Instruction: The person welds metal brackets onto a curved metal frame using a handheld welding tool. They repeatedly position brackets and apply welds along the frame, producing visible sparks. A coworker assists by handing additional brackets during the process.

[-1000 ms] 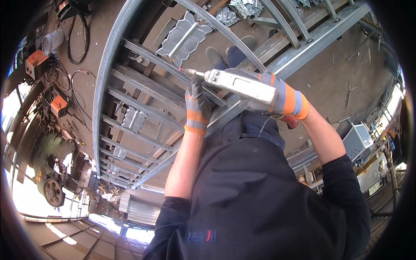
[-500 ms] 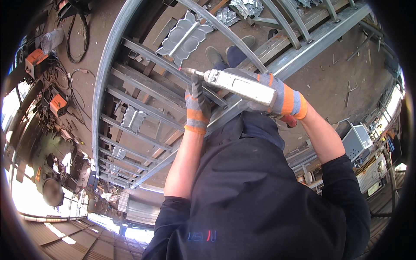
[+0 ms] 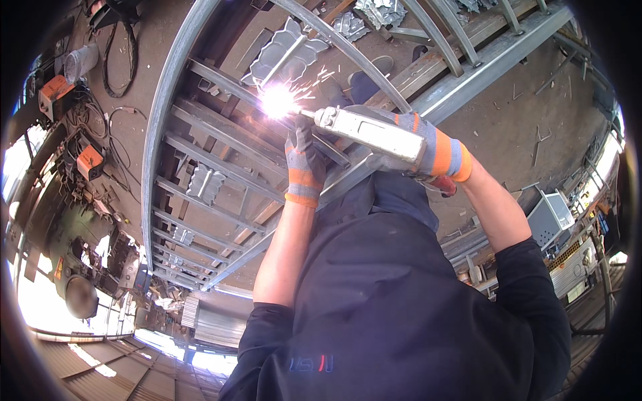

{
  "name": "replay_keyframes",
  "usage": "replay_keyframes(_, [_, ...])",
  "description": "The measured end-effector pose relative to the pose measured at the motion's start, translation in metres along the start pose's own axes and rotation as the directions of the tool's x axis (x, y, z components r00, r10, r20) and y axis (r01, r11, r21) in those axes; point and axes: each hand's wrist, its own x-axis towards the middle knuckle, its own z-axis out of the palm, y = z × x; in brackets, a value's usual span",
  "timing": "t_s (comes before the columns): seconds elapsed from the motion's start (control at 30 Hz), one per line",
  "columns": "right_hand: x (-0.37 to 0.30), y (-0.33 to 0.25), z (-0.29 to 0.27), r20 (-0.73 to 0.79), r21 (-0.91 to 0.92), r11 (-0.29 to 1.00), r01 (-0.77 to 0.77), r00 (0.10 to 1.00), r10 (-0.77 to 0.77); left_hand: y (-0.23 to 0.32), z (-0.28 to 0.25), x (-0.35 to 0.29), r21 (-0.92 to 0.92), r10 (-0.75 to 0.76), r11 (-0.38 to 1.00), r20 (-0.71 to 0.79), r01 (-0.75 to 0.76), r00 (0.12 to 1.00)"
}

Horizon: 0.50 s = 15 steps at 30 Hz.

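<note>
My right hand (image 3: 438, 150), in a grey glove with orange bands, is closed round a white, boxy handheld welding gun (image 3: 378, 136). The gun's thin nozzle points left, and a glaring arc (image 3: 277, 101) with flying sparks burns at its tip. That glare lies on a grey steel crossbar (image 3: 227, 81), beside a leaf-shaped metal ornament (image 3: 284, 57), and hides the spot beneath it. My left hand (image 3: 305, 160), gloved alike, is closed at the front of the gun, its fingertips against the nozzle from below. Part of its grip is hidden.
The crossbar belongs to a large curved steel frame (image 3: 164, 100) with several parallel bars. Another metal ornament (image 3: 204, 184) sits between the lower bars. Orange machines (image 3: 90, 162) and tangled cables are on the floor at left. A grey metal stand (image 3: 552, 217) is at right.
A bright arc with sparks has flared up at the nozzle tip, where only a small red spot showed before. Both hands and the gun have hardly moved.
</note>
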Motion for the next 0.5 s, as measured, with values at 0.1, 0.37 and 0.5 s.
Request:
replay_keyframes(0.1, [-0.0006,0.0016,0.0014,-0.002,-0.059,0.998,0.017,1.0,-0.017,-0.0018,-0.0018,0.001,-0.007,0.028,1.0,0.016,-0.028,0.999])
replay_keyframes(0.37, [-0.0014,0.0099,0.0081,-0.077,0.003,0.998,0.056,0.995,-0.056,-0.0057,-0.002,0.0008,0.047,0.084,0.995,-0.027,-0.083,0.996])
replay_keyframes(0.5, [-0.0019,0.0078,0.0076,-0.072,-0.055,0.993,0.1,0.992,-0.104,-0.0064,-0.0021,0.0019,0.064,0.106,0.993,-0.047,-0.103,0.993])
